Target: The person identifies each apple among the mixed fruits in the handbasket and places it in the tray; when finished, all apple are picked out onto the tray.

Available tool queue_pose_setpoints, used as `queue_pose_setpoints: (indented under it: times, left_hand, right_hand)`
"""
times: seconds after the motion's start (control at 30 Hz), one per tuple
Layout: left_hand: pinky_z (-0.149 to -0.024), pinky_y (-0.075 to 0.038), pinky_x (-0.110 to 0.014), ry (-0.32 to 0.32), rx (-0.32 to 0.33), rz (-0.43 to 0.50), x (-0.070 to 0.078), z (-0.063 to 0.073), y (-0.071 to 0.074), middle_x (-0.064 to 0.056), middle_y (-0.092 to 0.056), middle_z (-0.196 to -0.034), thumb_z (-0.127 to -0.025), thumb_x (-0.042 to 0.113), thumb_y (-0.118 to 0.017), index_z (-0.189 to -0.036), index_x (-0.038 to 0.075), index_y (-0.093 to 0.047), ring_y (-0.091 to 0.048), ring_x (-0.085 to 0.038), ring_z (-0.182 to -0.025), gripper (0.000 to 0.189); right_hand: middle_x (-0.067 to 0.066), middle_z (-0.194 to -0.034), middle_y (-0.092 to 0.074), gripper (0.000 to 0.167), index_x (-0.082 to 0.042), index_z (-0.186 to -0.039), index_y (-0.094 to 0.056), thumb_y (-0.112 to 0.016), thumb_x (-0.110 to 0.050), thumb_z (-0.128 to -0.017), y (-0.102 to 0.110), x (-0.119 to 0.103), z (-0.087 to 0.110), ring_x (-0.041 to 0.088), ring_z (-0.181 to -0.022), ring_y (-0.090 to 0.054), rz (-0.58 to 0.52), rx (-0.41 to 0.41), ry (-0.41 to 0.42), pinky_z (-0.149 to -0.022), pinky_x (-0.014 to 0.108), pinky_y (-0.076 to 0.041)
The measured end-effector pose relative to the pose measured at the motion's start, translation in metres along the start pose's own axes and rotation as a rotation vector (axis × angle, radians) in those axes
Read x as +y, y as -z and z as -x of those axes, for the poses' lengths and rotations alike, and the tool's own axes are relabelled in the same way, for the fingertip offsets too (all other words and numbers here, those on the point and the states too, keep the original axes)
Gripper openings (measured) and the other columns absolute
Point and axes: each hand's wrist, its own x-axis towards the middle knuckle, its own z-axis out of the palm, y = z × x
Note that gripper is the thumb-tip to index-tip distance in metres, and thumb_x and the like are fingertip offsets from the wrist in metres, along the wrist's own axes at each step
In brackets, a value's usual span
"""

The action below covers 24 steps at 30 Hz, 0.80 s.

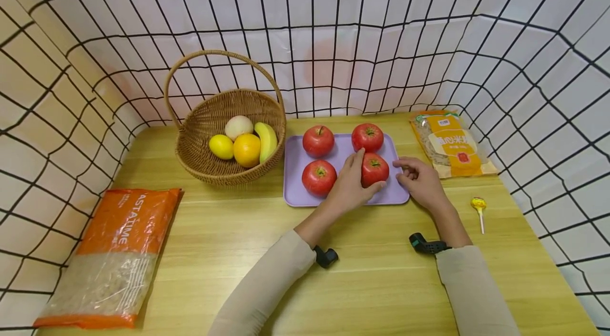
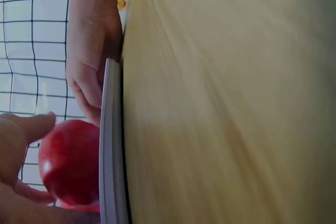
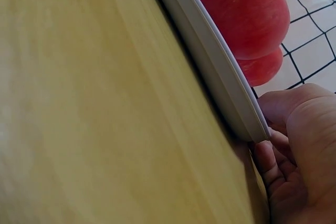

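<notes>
Several red apples sit on a light purple tray. My left hand reaches over the tray and holds the front right apple, fingers along its left side and thumb at its front. In the left wrist view that apple stands between thumb and fingers, against the tray. At the tray's right edge, my right hand grips the rim. The right wrist view has the thumb above the tray's rim and curled fingers below it. The apples at back left, back right and front left surround the held one.
A wicker basket with fruit stands left of the tray. An orange-topped bag lies at the table's left. Right of the tray are a yellow food packet and a lollipop. Grid-patterned cloth encloses the table.
</notes>
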Motion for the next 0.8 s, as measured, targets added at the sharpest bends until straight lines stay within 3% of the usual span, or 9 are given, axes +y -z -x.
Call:
queue_pose_setpoints:
  times: [0.13,0.33,0.43,0.57,0.63,0.7,0.8]
  left_hand:
    - [-0.119,-0.041,-0.047,-0.018,-0.009,-0.002,0.0,0.002,0.005,-0.008,-0.023,-0.17,-0.095,0.051,-0.069,-0.166,0.017,-0.016,-0.041,-0.027,-0.148,0.095]
    - [-0.118,-0.042,-0.05,-0.123,0.011,0.021,-0.001,0.012,0.026,-0.003,-0.031,-0.167,-0.095,0.056,-0.067,-0.164,0.019,-0.026,-0.041,-0.023,-0.149,0.088]
    - [-0.116,-0.044,-0.049,-0.185,0.054,0.021,-0.007,0.019,0.042,-0.001,-0.04,-0.162,-0.095,0.054,-0.068,-0.16,0.021,-0.034,-0.044,-0.02,-0.147,0.08]
    - [-0.116,-0.045,-0.046,-0.3,0.159,0.016,-0.013,0.03,0.074,-0.002,-0.049,-0.155,-0.092,0.046,-0.076,-0.155,0.021,-0.044,-0.05,-0.019,-0.142,0.076]
    - [-0.116,-0.044,-0.044,-0.351,0.218,0.001,-0.015,0.034,0.091,-0.003,-0.05,-0.154,-0.088,0.045,-0.081,-0.154,0.02,-0.045,-0.05,-0.019,-0.141,0.08]
    - [-0.117,-0.043,-0.045,-0.359,0.257,-0.022,-0.018,0.041,0.11,-0.003,-0.05,-0.155,-0.084,0.048,-0.083,-0.155,0.021,-0.044,-0.05,-0.018,-0.14,0.086]
    - [-0.115,-0.044,-0.049,-0.341,0.297,-0.073,-0.026,0.05,0.139,-0.003,-0.048,-0.156,-0.079,0.053,-0.086,-0.155,0.023,-0.044,-0.05,-0.021,-0.14,0.092]
  right_hand:
    - [0.013,-0.104,-0.061,0.031,-0.007,-0.128,-0.07,-0.065,-0.011,-0.099,0.001,-0.001,0.0,0.021,-0.084,-0.05,-0.003,-0.003,-0.007,-0.067,0.014,-0.041]
    - [0.014,-0.115,-0.061,0.031,-0.007,-0.129,-0.069,-0.063,-0.015,-0.1,0.001,-0.003,-0.001,0.02,-0.085,-0.049,0.004,-0.014,-0.021,-0.068,0.016,-0.041]
    - [0.015,-0.12,-0.061,0.033,-0.007,-0.132,-0.067,-0.063,-0.017,-0.101,0.002,-0.004,0.0,0.02,-0.087,-0.049,0.001,-0.037,-0.033,-0.069,0.016,-0.041]
    - [0.016,-0.131,-0.059,0.039,-0.007,-0.139,-0.061,-0.063,-0.018,-0.101,0.009,-0.01,0.005,0.024,-0.098,-0.055,-0.004,-0.073,-0.062,-0.077,0.016,-0.046]
    - [0.018,-0.138,-0.057,0.043,-0.006,-0.143,-0.058,-0.062,-0.019,-0.102,0.015,-0.014,0.006,0.029,-0.107,-0.058,0.005,-0.09,-0.064,-0.086,0.024,-0.052]
    - [0.021,-0.143,-0.055,0.045,-0.005,-0.145,-0.054,-0.061,-0.02,-0.103,0.023,-0.019,0.007,0.035,-0.116,-0.058,0.007,-0.104,-0.049,-0.096,0.04,-0.056]
    - [0.025,-0.148,-0.05,0.048,-0.002,-0.147,-0.05,-0.059,-0.022,-0.105,0.036,-0.027,0.005,0.044,-0.128,-0.053,0.007,-0.113,0.004,-0.105,0.061,-0.049]
